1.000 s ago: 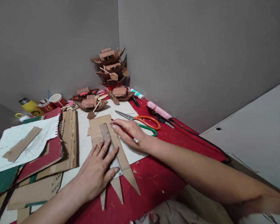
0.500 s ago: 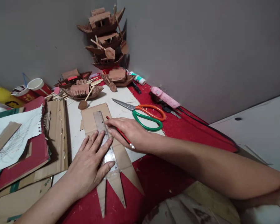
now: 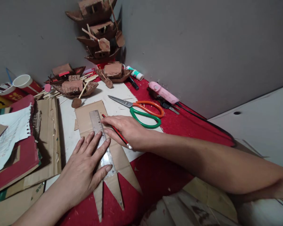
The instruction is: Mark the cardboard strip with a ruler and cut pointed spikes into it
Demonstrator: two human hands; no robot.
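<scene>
A cardboard piece (image 3: pixel 88 110) with several long points at its near end lies on white paper and the red table cover. On it rests a clear ruler (image 3: pixel 108 158), set lengthwise. My left hand (image 3: pixel 87 163) lies flat over the ruler, fingers spread, pressing it against the cardboard. In my right hand (image 3: pixel 126 130) is a red and black pencil (image 3: pixel 118 132), pinched between thumb and fingers, its tip end beside the ruler's right edge. Just beyond that hand lie scissors (image 3: pixel 141 110) with one orange and one green handle.
Cardboard model boats (image 3: pixel 75 88) stand at the back, several stacked in the corner. Paper cups (image 3: pixel 25 84) and thin sticks are at the left rear. A pile of cardboard and paper (image 3: pixel 49 138) fills the left. A pink corded tool (image 3: pixel 163 93) lies by the grey wall (image 3: pixel 202 47).
The whole view has shifted slightly, so things sit a little further left and higher. Both hands, the ruler and the pencil keep nearly the same places on the cardboard.
</scene>
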